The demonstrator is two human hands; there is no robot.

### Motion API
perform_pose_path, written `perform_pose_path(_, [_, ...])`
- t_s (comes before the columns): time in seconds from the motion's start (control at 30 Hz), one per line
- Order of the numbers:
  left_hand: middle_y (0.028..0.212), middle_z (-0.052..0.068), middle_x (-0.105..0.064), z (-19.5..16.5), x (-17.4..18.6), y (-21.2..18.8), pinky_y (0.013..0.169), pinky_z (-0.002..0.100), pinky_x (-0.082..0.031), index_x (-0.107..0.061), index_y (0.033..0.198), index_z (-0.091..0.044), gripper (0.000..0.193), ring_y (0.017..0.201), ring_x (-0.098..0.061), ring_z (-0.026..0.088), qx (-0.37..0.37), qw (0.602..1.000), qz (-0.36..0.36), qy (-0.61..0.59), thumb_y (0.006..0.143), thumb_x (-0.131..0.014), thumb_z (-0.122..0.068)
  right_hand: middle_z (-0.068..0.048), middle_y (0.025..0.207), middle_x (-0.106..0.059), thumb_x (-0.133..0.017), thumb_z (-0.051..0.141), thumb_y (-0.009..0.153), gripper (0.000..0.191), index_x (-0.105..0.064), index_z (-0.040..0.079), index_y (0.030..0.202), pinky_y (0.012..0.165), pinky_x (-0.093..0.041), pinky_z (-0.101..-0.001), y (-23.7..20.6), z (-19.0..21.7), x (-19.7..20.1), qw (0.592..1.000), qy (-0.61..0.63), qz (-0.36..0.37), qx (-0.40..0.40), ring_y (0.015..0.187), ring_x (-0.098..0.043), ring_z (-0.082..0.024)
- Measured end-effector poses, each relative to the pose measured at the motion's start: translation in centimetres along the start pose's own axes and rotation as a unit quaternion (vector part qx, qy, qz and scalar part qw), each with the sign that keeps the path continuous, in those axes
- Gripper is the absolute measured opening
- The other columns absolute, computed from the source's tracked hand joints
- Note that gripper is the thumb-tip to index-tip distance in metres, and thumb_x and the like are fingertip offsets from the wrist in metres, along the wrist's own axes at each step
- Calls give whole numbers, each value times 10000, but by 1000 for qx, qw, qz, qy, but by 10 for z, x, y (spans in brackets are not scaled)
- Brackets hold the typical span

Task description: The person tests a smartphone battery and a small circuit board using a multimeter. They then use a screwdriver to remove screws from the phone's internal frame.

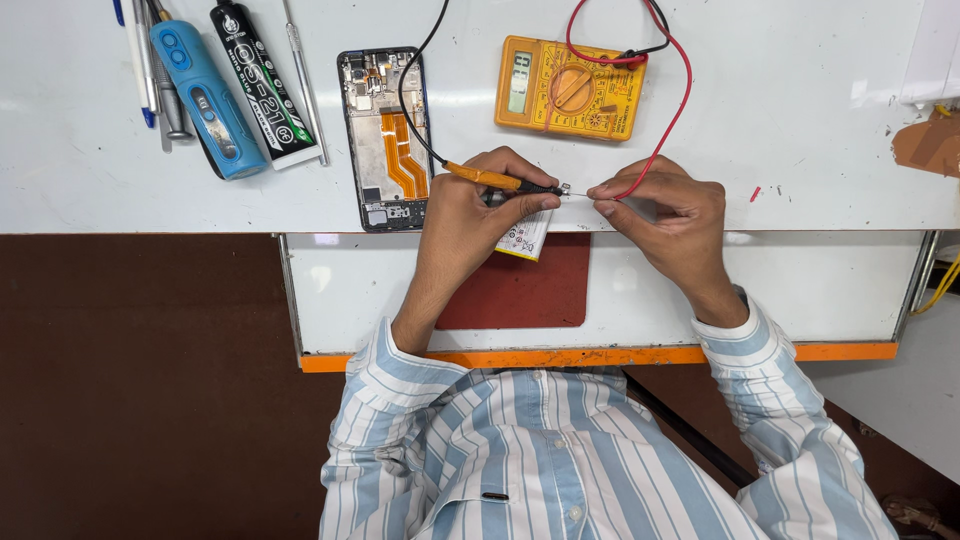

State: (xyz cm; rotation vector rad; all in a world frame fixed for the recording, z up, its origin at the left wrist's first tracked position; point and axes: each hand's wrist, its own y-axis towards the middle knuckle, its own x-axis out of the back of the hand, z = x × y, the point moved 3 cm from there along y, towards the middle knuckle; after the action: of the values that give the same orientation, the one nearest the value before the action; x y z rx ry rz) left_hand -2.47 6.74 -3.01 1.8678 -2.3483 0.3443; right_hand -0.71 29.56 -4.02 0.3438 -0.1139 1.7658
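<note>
Left hand [470,215] is closed around an orange-handled probe [490,178], black tip pointing right. The black lead [415,70] runs from the handle's back end up across the open phone and off the far edge of the white bench [800,120]. Under the same hand sits a small pale pack with a yellow edge [525,238], partly covered by the fingers; looks pinned against the bench's near edge, but can't tell how firmly.

Right hand [665,215] is pinched shut, thumb and forefinger on the end of the red lead [672,120]. Whether there is a probe body inside the fingers can't be seen. Left probe tip and right fingertips are just apart, nearly meeting at a tiny metal point between them, too small to identify.

Both hands are at the bench's near edge, about mid-width, above a dark red mat [515,295] on the lower pull-out shelf [800,290], which has an orange front strip.

Further out:
- Yellow multimeter [570,88] lies flat near the far edge, right of centre; the red lead loops out of its top and down to the right hand.
- Opened phone [385,135], back off, orange flex cables showing, lies just left of the left hand, its bottom end near the bench's near edge.
- Far-left corner: black glue tube [262,80], blue handheld tool [205,100], thin metal pick [303,80], pens [135,55], all lying side by side.
- Striped blue-white shirt sleeves [760,350] at the bottom of view.
</note>
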Motion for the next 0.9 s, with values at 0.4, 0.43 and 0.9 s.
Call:
perform_pose_path(0.4, [921,39,-793,1,1,-3,624,262,-598,-767,932,-96,192,779,-765,119,15,998,-23,58,823,-850,-230,-146,1137,-710,-720,-80,1008,140,-700,-28,1137,950,-587,-285,-2,-4,0,995,74,-64,-5,1080,-703,-190])
perform_pose_path(0.43, [926,36,-792,1,1,-2,629,262,-598,-766,939,-101,189,788,-763,118,9,998,-23,66,830,-847,-232,-146,1140,-708,-719,-80,1010,140,-699,-28,1138,958,-589,-286,-1,-4,0,995,78,-65,-4,1083,-703,-190])
perform_pose_path(0.9, [891,11,-776,-1,-2,-4,654,284,-586,-764,962,-132,206,827,-721,132,-24,993,-29,111,844,-833,-286,-132,1114,-720,-740,-63,1002,133,-715,-16,1124,926,-573,-275,0,-4,0,997,55,-62,-3,1056,-691,-170])
